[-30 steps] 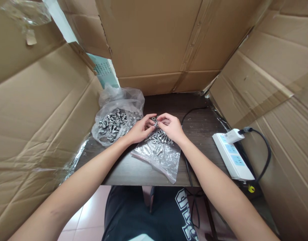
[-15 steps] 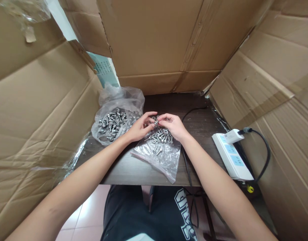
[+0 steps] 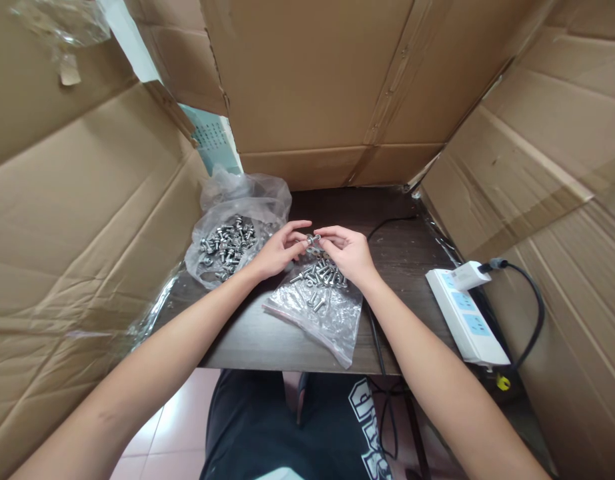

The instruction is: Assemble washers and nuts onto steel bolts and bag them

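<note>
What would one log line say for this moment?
left hand: pinching bolt | right hand: pinching same bolt | under: flat bag | left: crumpled bag

Both hands, left and right, pinch a small bolt above the flat bag on the table.

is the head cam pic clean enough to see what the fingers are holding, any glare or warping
Head view: lit evenly and sharp, though the small metal part between left hand and right hand is too tiny to identify; glare on the plastic bag; wide-angle lens bends the cardboard walls.
</note>
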`<state>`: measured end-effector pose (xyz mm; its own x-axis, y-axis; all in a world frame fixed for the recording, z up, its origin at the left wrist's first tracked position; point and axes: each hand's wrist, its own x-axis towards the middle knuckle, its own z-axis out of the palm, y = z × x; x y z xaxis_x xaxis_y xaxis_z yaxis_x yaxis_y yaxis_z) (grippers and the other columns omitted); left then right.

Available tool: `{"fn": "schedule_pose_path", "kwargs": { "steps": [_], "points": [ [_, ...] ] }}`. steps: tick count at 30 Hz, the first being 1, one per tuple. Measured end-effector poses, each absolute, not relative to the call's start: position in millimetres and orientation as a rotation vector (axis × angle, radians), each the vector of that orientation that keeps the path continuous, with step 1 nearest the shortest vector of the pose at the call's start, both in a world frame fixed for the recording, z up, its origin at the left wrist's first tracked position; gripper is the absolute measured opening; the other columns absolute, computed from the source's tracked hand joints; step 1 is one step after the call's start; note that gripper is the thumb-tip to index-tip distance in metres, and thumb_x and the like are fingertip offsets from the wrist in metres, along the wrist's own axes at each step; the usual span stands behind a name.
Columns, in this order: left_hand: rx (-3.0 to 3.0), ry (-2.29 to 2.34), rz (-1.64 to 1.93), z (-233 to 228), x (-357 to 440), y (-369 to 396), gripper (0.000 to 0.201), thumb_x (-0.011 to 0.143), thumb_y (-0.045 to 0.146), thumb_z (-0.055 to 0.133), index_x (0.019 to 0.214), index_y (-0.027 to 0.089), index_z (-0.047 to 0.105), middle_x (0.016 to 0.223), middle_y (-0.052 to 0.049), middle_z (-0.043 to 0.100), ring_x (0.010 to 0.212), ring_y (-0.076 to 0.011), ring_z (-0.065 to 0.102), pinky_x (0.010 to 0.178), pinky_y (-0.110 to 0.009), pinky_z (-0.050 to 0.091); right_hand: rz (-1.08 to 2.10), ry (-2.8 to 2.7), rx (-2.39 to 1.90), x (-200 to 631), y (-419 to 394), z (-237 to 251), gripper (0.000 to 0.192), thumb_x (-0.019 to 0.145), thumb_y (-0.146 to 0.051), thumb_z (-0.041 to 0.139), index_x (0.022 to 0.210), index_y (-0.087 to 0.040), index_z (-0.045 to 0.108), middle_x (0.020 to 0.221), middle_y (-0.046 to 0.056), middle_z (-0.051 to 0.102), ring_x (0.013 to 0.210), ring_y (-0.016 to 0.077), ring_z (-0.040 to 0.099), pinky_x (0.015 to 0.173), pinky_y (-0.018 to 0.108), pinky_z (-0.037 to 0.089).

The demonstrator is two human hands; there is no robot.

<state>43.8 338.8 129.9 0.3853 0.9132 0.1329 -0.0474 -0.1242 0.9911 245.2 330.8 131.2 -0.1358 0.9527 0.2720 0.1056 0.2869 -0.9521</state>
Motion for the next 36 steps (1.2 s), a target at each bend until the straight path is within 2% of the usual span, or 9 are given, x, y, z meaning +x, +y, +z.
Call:
{"fn": "schedule_pose_path", "kwargs": {
  "steps": [3,7,11,16,26,36],
  "points": [
    [1.422,0.841,0.981,132,43,339,0.051,0.086,0.026,0.073,0.135,0.02,0.06,0.094,0.0,0.072,0.071,-0.0091,0.063,0.067,-0.021,0.051,0.941,-1.569,-1.021,244,328,133,0.024,0.083,-0.034,0.073,0.102,-0.02,0.078,0.102,0.007,0.081,0.095,0.0245,0.079,0.095,0.041,0.065],
    [1.305,0.844,0.947,137,42,339,0.039,0.084,0.019,0.072,0.121,0.019,0.063,0.088,0.001,0.07,0.069,-0.0088,0.064,0.066,-0.021,0.051,0.726,-1.692,-0.999,242,322,140,0.017,0.087,-0.028,0.068,0.099,-0.021,0.078,0.103,0.007,0.079,0.091,0.0221,0.078,0.092,0.039,0.065],
    [1.165,0.871,0.946,141,44,336,0.024,0.084,0.013,0.065,0.108,0.017,0.061,0.084,0.001,0.069,0.067,-0.0086,0.066,0.067,-0.021,0.053,0.567,-1.779,-0.959,240,317,144,0.016,0.089,-0.021,0.063,0.098,-0.021,0.076,0.1,0.006,0.076,0.086,0.0202,0.075,0.085,0.036,0.064],
    [1.121,0.894,0.962,139,46,337,0.017,0.087,0.011,0.062,0.103,0.017,0.06,0.08,0.001,0.068,0.066,-0.0085,0.066,0.069,-0.022,0.054,0.438,-1.864,-0.966,237,314,144,0.016,0.09,-0.017,0.06,0.096,-0.022,0.074,0.097,0.006,0.075,0.087,0.0211,0.073,0.087,0.038,0.061],
    [1.302,0.886,0.948,136,48,337,0.013,0.092,0.007,0.059,0.1,0.014,0.066,0.077,0.002,0.067,0.065,-0.0077,0.063,0.068,-0.021,0.052,0.588,-1.784,-1.025,237,315,139,0.014,0.088,-0.022,0.063,0.097,-0.021,0.074,0.101,0.006,0.074,0.086,0.0202,0.075,0.082,0.035,0.067],
    [1.246,0.914,0.935,137,47,336,0.011,0.094,0.008,0.058,0.1,0.014,0.064,0.071,0.002,0.065,0.064,-0.0091,0.064,0.068,-0.022,0.051,0.639,-1.798,-1.018,236,314,139,0.018,0.087,-0.02,0.063,0.101,-0.021,0.075,0.104,0.006,0.076,0.091,0.0215,0.077,0.088,0.037,0.067]
  ]
}}
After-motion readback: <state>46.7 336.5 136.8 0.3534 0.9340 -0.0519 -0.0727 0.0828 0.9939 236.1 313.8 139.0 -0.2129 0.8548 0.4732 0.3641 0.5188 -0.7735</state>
